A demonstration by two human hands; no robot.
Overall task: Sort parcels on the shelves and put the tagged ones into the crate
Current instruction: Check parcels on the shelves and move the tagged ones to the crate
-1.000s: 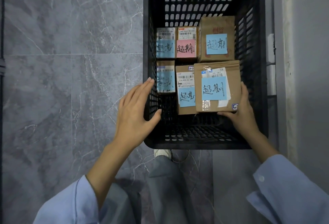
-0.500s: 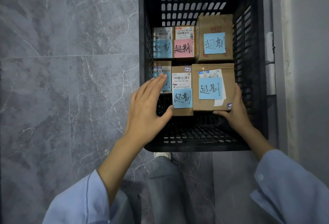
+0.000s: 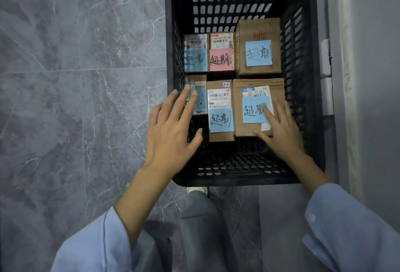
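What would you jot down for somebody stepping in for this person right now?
Left hand: open, over the left wall of the crate, fingertips above the small front-left parcel.
Right hand: open, fingers flat on the front-right parcel.
Done: the crate sits on the floor with six tagged parcels, five blue tags, one pink.
Left: shelves are out of view; check them for more tagged ones.
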